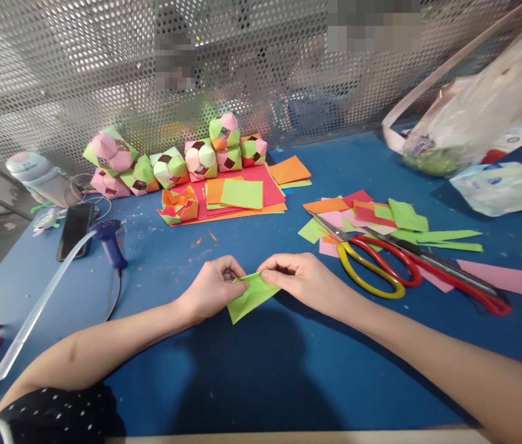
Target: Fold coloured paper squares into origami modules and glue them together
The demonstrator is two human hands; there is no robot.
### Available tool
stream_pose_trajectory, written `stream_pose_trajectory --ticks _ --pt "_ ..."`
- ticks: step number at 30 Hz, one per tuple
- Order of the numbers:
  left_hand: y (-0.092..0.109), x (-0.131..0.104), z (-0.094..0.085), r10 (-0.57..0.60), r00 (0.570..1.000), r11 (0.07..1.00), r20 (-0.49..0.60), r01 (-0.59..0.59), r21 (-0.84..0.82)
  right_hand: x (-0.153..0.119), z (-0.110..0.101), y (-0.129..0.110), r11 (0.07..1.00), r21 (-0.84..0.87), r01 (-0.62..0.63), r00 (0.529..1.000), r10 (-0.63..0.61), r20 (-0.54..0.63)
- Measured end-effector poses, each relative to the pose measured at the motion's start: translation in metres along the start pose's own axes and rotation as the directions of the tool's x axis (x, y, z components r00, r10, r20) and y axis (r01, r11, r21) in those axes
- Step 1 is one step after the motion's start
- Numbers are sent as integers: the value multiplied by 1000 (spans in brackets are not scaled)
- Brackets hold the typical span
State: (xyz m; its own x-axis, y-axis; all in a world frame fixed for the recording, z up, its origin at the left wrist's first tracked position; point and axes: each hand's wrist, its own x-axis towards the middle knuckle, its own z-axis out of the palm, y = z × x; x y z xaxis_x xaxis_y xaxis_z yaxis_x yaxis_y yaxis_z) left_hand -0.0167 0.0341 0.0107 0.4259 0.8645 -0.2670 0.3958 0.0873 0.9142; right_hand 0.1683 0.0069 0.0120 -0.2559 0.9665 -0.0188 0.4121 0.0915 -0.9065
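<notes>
A sheet of light green paper (pixel 252 297), apparently folded, is held just above the blue table near its front middle. My left hand (pixel 212 288) pinches its upper left edge between thumb and fingers. At the upper right corner, my right hand (pixel 298 277) has the same paper gripped between thumb and bent fingers. The paper's lower left corner hangs down toward me. Beyond the hands lie a few orange paper scraps (pixel 213 235). Parts of the fingertips are hidden behind the paper.
Folded paper balls (pixel 169 168) line the back, beside stacked coloured paper (pixel 242 194). Scissors with yellow and red handles (pixel 371 287) lie on paper scraps at right. A blue glue gun (pixel 111 243) and a phone (pixel 74 229) are at left; plastic bags (pixel 505 185) stand far right.
</notes>
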Motion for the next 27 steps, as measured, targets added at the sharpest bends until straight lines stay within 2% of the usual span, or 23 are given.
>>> stream_pose_trajectory --ticks 7,22,27 --pt "0 -2 3 -16 999 1000 30 16 -12 -2 3 -1 997 -80 24 1000 -23 8" --pt "3 -4 2 12 996 997 90 -18 72 -2 0 -3 999 -48 -16 998 19 53" --pt "4 -5 2 17 994 998 107 -23 54 -4 2 -3 1000 -28 3 1000 -2 17"
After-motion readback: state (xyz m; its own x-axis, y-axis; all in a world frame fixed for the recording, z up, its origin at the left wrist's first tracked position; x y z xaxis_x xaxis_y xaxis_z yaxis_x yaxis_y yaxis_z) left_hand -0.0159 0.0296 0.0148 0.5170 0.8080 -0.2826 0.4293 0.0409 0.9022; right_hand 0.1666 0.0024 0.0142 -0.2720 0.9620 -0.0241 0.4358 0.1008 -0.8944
